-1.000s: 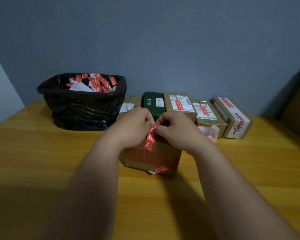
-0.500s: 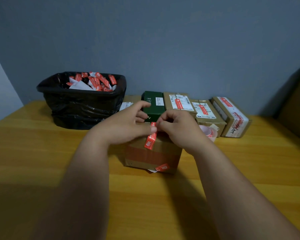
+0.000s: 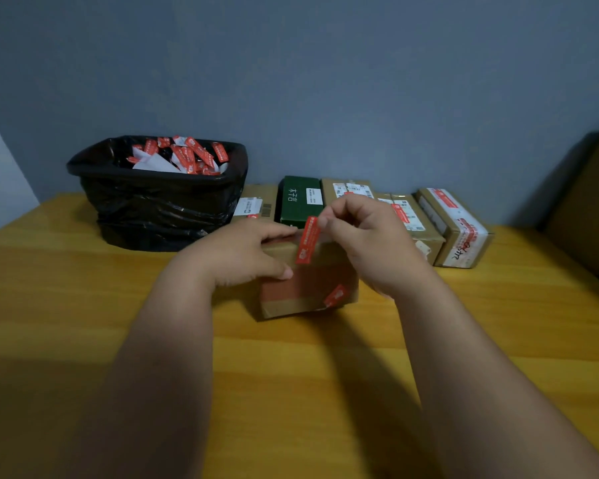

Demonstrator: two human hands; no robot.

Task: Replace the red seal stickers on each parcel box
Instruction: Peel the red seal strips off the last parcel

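1. Yellow wooden tabletop meets a blue-grey wall; at the far left stands a bin lined with a black plastic bag, red sticker scraps heaped inside.
2. Left hand grips the top left edge of a small brown cardboard parcel box at the table's centre.
3. Right hand pinches the upper end of a long red seal sticker, which hangs over the box's front edge.
4. Behind, a dark green carton and taped brown cardboard parcels line the wall.
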